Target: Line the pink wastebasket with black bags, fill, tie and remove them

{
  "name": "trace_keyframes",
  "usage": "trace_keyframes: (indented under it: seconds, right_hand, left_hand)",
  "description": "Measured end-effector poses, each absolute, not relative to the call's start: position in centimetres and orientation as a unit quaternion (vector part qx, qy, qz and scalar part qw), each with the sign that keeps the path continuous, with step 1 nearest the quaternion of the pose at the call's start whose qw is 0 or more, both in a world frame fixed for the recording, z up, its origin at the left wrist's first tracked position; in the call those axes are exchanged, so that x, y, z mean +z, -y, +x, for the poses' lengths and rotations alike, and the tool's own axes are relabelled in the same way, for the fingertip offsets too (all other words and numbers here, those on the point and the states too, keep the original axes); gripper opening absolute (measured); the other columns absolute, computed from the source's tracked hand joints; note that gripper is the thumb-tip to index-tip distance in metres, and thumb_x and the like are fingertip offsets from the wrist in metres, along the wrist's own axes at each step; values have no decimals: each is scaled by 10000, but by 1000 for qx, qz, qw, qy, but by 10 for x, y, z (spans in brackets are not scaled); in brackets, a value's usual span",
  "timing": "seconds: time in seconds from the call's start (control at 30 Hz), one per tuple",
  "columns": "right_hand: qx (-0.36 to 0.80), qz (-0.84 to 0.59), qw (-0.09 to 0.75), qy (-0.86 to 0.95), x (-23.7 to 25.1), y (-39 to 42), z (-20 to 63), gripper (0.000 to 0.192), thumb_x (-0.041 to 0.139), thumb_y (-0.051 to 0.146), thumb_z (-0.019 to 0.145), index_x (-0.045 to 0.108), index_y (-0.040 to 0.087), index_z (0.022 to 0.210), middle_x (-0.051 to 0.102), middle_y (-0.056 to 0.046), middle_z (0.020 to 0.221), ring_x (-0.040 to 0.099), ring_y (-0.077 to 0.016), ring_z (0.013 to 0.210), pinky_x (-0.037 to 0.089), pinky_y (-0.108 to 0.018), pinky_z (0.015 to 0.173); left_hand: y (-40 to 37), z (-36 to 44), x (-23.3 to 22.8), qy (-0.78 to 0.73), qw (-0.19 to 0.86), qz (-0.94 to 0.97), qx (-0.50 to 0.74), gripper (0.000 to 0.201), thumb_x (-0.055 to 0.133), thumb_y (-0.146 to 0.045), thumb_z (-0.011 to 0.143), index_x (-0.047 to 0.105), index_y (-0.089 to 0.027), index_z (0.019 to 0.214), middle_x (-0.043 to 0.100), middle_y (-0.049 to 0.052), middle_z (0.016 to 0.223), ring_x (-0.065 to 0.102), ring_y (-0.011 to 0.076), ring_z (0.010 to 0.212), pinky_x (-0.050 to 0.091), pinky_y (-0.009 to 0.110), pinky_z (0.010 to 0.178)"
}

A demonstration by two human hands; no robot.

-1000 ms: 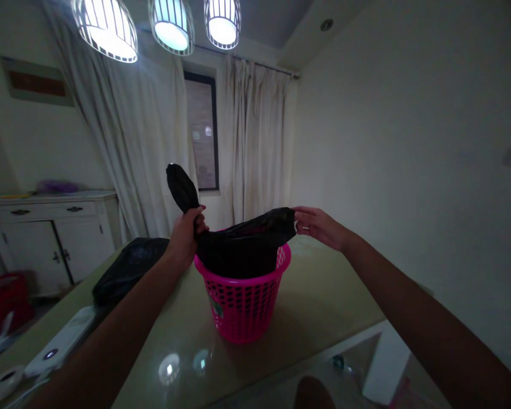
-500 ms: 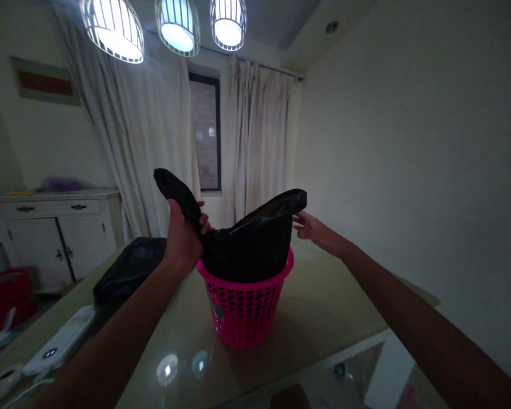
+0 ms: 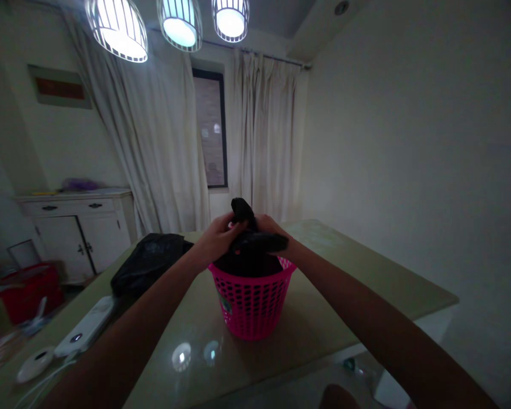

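Left hand [image 3: 216, 238] and right hand [image 3: 269, 228] together above the pink basket [image 3: 252, 301], both clenched on the gathered ends of the black bag [image 3: 250, 245] that lines it. One end bunched upward between the hands, the other lying flat across toward the right fingers. Body of the bag sunk inside the basket, filling it to the rim; contents of the bag hidden by the dark plastic. Basket upright near the front middle of the glossy table [image 3: 366, 284].

Judged from this: thin plastic pulled tight between two fists, likely to tear where it bunches. A light basket on a smooth top, likely to slide or tip if the pull goes sideways rather than straight up. A slack grip on either end, and the bag drops back in.

Left of the basket, a white flat device [image 3: 85, 334] and a round white object [image 3: 34, 363] with a cord. Further back, a second black bag [image 3: 151, 261] lying crumpled on the table. Beyond, a white cabinet [image 3: 79, 230], curtains [image 3: 162, 147], and lamps [image 3: 179, 25] overhead.
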State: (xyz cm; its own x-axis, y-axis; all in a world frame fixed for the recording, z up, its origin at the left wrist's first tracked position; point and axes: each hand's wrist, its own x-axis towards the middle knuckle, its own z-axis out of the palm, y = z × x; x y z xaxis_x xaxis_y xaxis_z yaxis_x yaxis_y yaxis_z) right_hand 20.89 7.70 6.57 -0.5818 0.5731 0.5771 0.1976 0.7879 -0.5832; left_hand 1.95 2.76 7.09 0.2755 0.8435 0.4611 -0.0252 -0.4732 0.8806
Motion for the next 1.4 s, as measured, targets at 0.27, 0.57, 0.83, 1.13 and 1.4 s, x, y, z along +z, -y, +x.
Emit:
trace_keyframes:
  seconds: [0.27,0.57,0.83,1.13,1.4]
  right_hand:
    - [510,-302,493,637,46,-57,189,550,771,754,834,726,209,895,759,-62,812,697,-229,755,615,-402,781]
    - [485,-267,515,655,51,-58,187,315,881,388,621,682,194,771,683,10,747,596,-157,714,521,-283,685]
    - [639,-233,376,629,51,-47,199,454,943,275,540,766,165,943,776,-22,851,724,-210,842,566,-360,905]
    - [183,-349,495,774,47,-55,193,282,806,420,898,716,185,1026,747,-59,1042,676,-226,977,504,-367,890]
    - [150,-313,503,792,38,-32,272,272,597,392,1055,828,250,1077,772,-91,1246,718,-253,1170,528,-439,1096]
  left_hand:
    - [-27,26,53,-380,256,675,578,401,576,-564,1008,730,-205,1100,632,-26,576,581,174,450,399,251,443]
    - [-8,26,59,-385,-127,769,494,298,476,-333,1084,727,-201,991,733,98,992,703,231,860,505,334,761]
    - [-46,10,62,-421,111,738,515,445,534,-564,982,724,-180,862,679,16,760,639,208,751,446,289,638]
    - [-52,16,56,-420,224,717,509,405,581,-609,869,651,-210,878,618,-20,596,537,167,498,379,277,492]
    - [-57,-51,43,-527,130,683,488,561,609,-715,785,792,-186,817,740,30,707,698,298,813,466,324,659]
